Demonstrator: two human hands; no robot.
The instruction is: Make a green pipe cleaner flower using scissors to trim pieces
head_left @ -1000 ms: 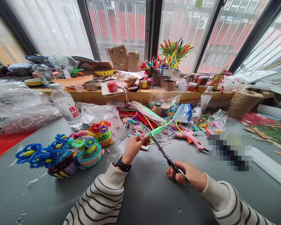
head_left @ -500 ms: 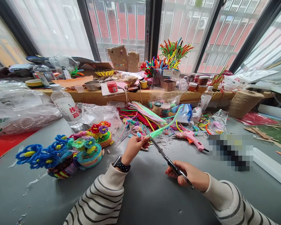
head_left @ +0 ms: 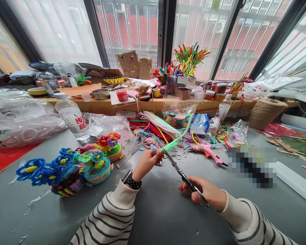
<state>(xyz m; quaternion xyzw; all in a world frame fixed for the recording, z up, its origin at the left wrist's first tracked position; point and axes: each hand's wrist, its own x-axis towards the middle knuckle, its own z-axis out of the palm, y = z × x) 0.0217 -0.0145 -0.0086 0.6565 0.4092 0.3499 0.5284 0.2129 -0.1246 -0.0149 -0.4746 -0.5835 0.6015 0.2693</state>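
My left hand [head_left: 148,163] pinches light-green pipe cleaners [head_left: 174,143], whose long end bends up and away to the right. A small pink and blue curled piece [head_left: 153,147] shows at its fingertips; whether it is held too, I cannot tell. My right hand [head_left: 206,192] grips long dark scissors [head_left: 180,172] by the handles. Their blades point up and left and meet the green pipe cleaners just beyond my left fingers. Left of my hands stand pipe-cleaner flowers, blue ones [head_left: 51,168] and a red and yellow cluster [head_left: 108,141], on coiled colourful bases.
A pink glue gun [head_left: 210,152] lies to the right, with small scissors [head_left: 177,155] nearer the middle. Behind lie bundled pipe cleaners [head_left: 160,125]. Water bottles [head_left: 72,117], a twine spool [head_left: 266,112] and a plastic bag [head_left: 25,119] surround the work area. A wooden ledge [head_left: 102,102] runs behind.
The green pipe cleaners' far end has swung slightly left. The scissors and my right hand have shifted a little left. My left hand stays nearly still, still pinching.
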